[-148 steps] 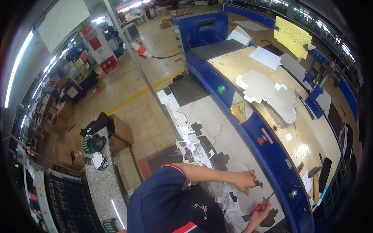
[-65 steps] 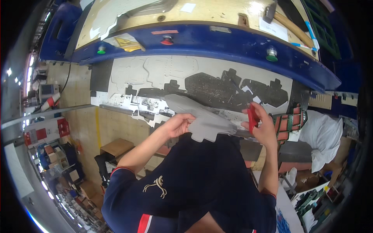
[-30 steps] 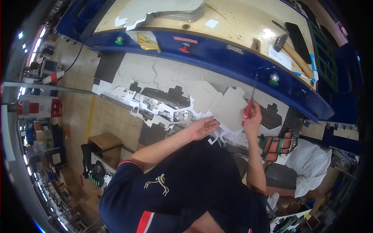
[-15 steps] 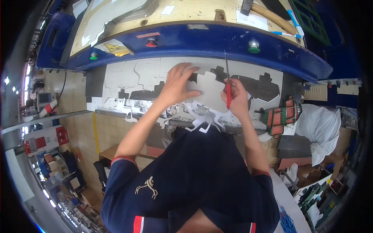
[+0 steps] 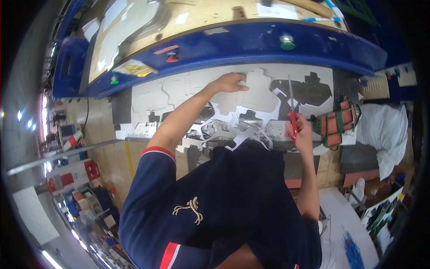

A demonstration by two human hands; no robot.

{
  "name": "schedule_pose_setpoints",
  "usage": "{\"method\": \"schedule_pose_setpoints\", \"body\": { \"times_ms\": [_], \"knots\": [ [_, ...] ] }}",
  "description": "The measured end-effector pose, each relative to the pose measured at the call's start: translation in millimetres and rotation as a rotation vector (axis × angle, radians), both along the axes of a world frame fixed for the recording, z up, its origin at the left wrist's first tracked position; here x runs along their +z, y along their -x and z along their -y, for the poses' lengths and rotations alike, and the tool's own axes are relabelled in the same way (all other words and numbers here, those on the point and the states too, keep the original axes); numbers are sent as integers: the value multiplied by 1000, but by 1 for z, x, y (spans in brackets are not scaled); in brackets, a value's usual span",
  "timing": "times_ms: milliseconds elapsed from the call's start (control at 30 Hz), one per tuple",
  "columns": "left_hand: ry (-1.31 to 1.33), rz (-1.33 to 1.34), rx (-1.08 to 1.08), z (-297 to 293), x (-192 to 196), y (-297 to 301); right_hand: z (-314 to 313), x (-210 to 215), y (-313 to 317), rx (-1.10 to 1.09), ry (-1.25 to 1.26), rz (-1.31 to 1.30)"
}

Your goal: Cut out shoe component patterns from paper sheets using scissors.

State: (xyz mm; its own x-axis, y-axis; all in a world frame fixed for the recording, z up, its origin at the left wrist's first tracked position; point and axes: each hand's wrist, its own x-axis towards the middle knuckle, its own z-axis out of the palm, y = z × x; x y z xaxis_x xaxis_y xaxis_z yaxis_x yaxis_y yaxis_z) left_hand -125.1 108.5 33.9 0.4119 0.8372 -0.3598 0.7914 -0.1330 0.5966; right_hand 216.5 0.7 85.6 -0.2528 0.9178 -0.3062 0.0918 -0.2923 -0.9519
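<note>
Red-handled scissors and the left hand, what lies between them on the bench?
In the head view, between the scissors and the left hand lies a pale grey cut-out sheet piece, with dark gaps beside it.

At your ten o'clock a yellow label lies on the blue machine edge — an orange strip label just right of it. At eight o'clock, red signs hang.

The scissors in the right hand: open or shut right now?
Shut, as far as the head view shows: the scissors show one thin line of blades pointing up from the right hand, with no gap between them.
</note>
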Motion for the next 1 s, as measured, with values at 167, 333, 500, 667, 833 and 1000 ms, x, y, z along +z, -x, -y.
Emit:
{"method": "schedule_pose_setpoints", "body": {
  "times_ms": [167,333,500,667,833,1000],
  "knots": [
    [137,198,-24,-15,-23,13,49,-7,-20,16,435,-324],
    [498,425,26,-21,-24,14,68,-7,-42,243,530,-158],
    [551,509,-14,-19,-9,15,35,6,-67,390,188,364],
    [553,544,-49,-22,3,14,-31,31,-70,690,10,492],
    [232,311,114,-3,-13,18,-63,27,-56,789,374,237],
    [343,413,218,15,9,16,-28,6,-56,556,492,7]
  ]
}}
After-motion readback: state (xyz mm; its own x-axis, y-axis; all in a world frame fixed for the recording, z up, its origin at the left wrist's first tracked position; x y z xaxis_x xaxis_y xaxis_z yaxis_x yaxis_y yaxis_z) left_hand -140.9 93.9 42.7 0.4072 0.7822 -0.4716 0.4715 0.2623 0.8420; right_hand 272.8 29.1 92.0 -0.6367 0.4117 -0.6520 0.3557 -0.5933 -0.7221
